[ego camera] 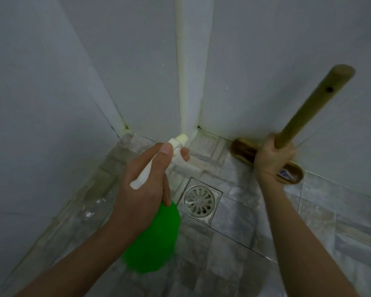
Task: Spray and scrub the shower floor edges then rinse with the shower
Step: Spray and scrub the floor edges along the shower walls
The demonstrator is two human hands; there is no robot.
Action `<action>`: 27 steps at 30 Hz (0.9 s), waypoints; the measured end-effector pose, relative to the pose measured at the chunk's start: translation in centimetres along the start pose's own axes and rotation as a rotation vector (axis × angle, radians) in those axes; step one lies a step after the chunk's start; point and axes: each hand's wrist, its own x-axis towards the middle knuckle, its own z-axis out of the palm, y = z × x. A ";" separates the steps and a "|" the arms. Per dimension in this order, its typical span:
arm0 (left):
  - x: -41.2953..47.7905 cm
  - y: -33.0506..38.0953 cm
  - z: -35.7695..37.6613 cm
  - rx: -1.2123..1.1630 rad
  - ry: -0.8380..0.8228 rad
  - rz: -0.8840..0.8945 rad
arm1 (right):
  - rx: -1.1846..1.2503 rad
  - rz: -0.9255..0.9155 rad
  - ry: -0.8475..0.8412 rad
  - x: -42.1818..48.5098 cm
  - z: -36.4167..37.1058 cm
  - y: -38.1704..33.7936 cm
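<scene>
My left hand [147,183] grips a green spray bottle [154,239] by its white trigger head, one finger on the trigger. The nozzle [181,138] points at the far corner where the floor meets the wall. My right hand [273,156] holds the wooden handle [311,106] of a scrub brush. Its wooden head [243,152] lies on the floor tiles against the right wall's bottom edge, partly hidden by my hand.
A square metal floor drain [199,200] sits in the grey stone-look tiles between my arms. Pale walls close in on the left and right, with a white vertical pipe [189,67] in the corner. Wet spots glint on the left tiles [90,213].
</scene>
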 end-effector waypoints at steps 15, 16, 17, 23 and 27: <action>-5.5 3.0 1.5 -0.023 -0.024 0.039 | -0.837 -0.539 -1.210 4.3 -8.1 -5.6; -6.0 3.2 1.7 -0.019 -0.032 0.048 | -1.088 -0.706 -1.231 4.5 -9.7 -6.4; -6.4 3.3 1.9 -0.013 -0.036 0.052 | -1.266 -0.842 -1.229 4.3 -11.1 -7.1; -8.0 3.6 3.8 -0.062 -0.090 0.075 | -1.585 -1.021 -1.499 0.7 -18.6 -10.2; -8.8 3.3 4.9 -0.059 -0.123 0.079 | -1.677 -1.189 -1.474 0.1 -21.0 -10.5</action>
